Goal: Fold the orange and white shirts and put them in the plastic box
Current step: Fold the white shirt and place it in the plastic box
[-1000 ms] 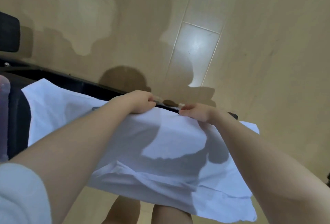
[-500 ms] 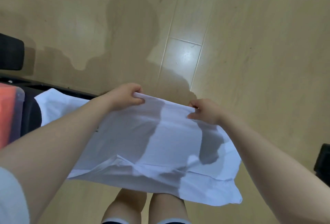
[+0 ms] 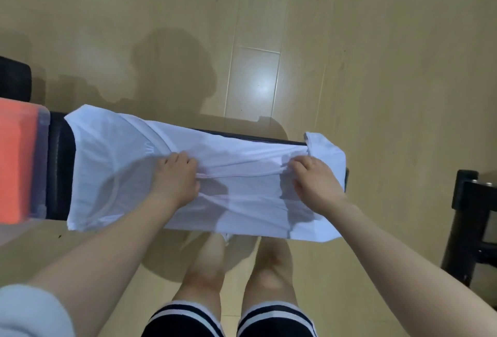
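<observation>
White shirt (image 3: 242, 175) lies spread across the black worktop (image 3: 60, 170) in the middle of the frame, running from the left edge of centre to the right, with its near edge hanging off the worktop's front toward our knees. We see only the head view. Our left hand (image 3: 174, 179) sits on the cloth left of centre, fingers curled and pinching a raised ridge of fabric; our right hand (image 3: 314, 180) does the same right of centre, so a taut fold stretches between the two. The hands are well apart. At the far left of the frame the orange shirt (image 3: 16, 164) lies inside the clear plastic box (image 3: 40, 162), which stands on the same worktop just beside the white shirt's collar end. Pale wooden floor (image 3: 376, 67) fills the upper frame.
</observation>
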Motion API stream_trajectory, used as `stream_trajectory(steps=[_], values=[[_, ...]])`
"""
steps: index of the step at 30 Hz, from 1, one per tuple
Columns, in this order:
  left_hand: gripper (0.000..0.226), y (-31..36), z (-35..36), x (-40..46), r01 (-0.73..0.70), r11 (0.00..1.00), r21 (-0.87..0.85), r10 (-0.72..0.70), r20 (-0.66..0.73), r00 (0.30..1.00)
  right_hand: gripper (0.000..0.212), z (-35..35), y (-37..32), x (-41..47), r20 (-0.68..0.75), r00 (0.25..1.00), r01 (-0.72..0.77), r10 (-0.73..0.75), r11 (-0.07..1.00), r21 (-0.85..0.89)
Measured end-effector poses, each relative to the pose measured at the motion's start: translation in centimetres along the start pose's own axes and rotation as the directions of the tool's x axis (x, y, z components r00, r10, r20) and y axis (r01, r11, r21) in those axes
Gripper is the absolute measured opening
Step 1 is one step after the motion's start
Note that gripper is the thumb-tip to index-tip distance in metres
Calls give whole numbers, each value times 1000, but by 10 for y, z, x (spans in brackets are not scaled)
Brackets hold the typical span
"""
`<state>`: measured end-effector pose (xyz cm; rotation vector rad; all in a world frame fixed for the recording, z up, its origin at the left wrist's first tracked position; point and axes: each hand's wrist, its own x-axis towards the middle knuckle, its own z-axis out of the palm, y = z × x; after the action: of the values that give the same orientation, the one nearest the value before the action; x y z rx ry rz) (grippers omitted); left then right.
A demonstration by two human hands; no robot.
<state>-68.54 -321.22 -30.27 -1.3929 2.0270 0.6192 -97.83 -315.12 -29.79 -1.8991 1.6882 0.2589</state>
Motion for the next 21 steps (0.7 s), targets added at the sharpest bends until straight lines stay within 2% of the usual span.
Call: stream_trajectory(steps=[2, 4, 6, 8, 11, 13, 15, 18, 21], values=[[29, 24, -6, 2, -75, 995, -63, 68, -111, 991, 31, -9, 7, 2, -93, 985, -128, 143, 980, 153], [30, 51, -9, 10, -261, 962, -80, 239, -212, 948, 32, -16, 22, 7, -137, 927, -293, 350, 902, 317], [32, 80, -12, 20, -385, 920, -73, 350, -287, 892, 36, -20, 44, 15, -13, 866, -431, 499, 760, 487], [32, 112, -17, 30, -425, 901, -91, 378, -319, 869, 37, -20, 68, 27, 191, 807, -549, 559, 592, 590], [40, 161, -16, 51, -383, 909, -165, 310, -347, 885, 35, -9, 102, 47, 384, 777, -607, 498, 433, 666], [41, 181, -24, 54, -259, 910, -325, 140, -346, 928, 31, -7, 110, 60, 460, 781, -615, 422, 392, 684], [40, 198, -24, 65, -52, 877, -478, -73, -240, 968, 27, 0, 122, 74, 546, 764, -644, 344, 349, 681], [38, 210, -20, 68, 59, 819, -571, -201, -190, 961, 30, 7, 133, 86, 678, 695, -719, 238, 229, 656], [34, 212, -19, 65, 91, 781, -617, -246, -170, 954, 14, 4, 135, 86, 740, 661, -743, 128, 249, 621]])
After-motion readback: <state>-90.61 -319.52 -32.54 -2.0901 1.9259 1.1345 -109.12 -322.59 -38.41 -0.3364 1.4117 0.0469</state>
